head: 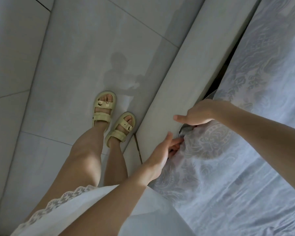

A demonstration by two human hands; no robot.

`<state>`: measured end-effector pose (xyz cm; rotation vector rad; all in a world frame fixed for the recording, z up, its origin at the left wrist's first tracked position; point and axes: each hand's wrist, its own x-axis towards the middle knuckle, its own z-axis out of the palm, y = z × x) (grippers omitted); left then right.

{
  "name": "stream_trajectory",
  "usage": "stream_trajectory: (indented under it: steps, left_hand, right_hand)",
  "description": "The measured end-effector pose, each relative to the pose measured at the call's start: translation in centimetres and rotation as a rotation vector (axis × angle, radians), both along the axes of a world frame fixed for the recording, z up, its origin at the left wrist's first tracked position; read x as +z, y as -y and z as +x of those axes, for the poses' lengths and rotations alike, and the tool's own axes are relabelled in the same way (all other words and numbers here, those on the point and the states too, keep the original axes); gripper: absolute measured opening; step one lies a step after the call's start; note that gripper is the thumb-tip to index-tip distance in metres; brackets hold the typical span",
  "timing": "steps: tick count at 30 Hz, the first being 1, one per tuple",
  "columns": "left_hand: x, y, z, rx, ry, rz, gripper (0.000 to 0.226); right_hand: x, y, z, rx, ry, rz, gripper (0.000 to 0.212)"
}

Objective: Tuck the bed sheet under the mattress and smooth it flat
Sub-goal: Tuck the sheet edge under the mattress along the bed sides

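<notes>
A pale blue bed sheet (245,150) with a grey floral pattern covers the mattress on the right. Its edge bunches at the gap beside the grey padded bed frame rail (182,68). My right hand (197,114) hooks its fingers under the sheet-covered mattress edge, thumb stretched out over the rail; the fingertips are hidden. Just below it, my left hand (162,152) reaches in with fairly straight fingers that press the bunched sheet into the gap. A dark slit (218,82) shows between mattress and rail beyond my right hand.
Glossy grey floor tiles (75,48) fill the left side. My feet in pale yellow sandals (104,108) stand close against the rail. A white lace-trimmed garment (85,210) hangs at the bottom.
</notes>
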<state>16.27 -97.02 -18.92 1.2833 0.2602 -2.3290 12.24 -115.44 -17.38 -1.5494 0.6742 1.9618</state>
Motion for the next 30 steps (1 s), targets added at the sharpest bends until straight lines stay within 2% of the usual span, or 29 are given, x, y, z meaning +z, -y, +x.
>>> stream_trajectory:
  steps: [9, 13, 15, 17, 19, 22, 24, 27, 30]
  left_hand:
    - [-2.8, 2.7, -2.8, -0.035, -0.157, 0.02, 0.063]
    - [-3.3, 2.1, -1.5, -0.099, -0.099, 0.04, 0.074]
    - [-3.2, 1.6, -0.5, -0.097, 0.027, 0.065, 0.08]
    - [-3.5, 1.0, 0.5, 0.014, 0.156, 0.035, 0.073]
    - [-2.9, 0.7, 1.0, 0.057, 0.164, -0.033, 0.066]
    - [-1.6, -0.6, -0.4, -0.005, 0.027, -0.042, 0.06]
    - [-1.3, -1.2, -1.7, 0.014, -0.017, 0.012, 0.054]
    - [-1.3, -0.9, -2.3, -0.004, -0.028, 0.052, 0.051]
    - [-1.6, -0.2, -2.1, -0.108, -0.003, 0.008, 0.065]
  right_hand:
    - [-0.4, 0.2, 0.0, -0.303, 0.092, -0.038, 0.085]
    - [-1.5, -1.5, 0.1, 0.087, 0.016, -0.003, 0.083]
    - [-2.7, -2.5, -0.2, 0.162, -0.065, 0.034, 0.085]
    - [-3.7, -2.8, -0.4, 0.176, -0.086, 0.034, 0.09]
    - [-3.9, -2.7, -0.6, 0.134, 0.014, -0.04, 0.091]
    - [-2.0, -2.6, -0.9, 0.003, 0.393, -0.256, 0.083]
    - [0.0, -3.3, -2.0, 0.033, 0.619, -0.31, 0.075]
    - [1.8, -5.1, -3.5, 0.281, 0.658, -0.253, 0.083]
    - [0.4, -6.0, -3.2, 0.401, 0.596, -0.261, 0.076]
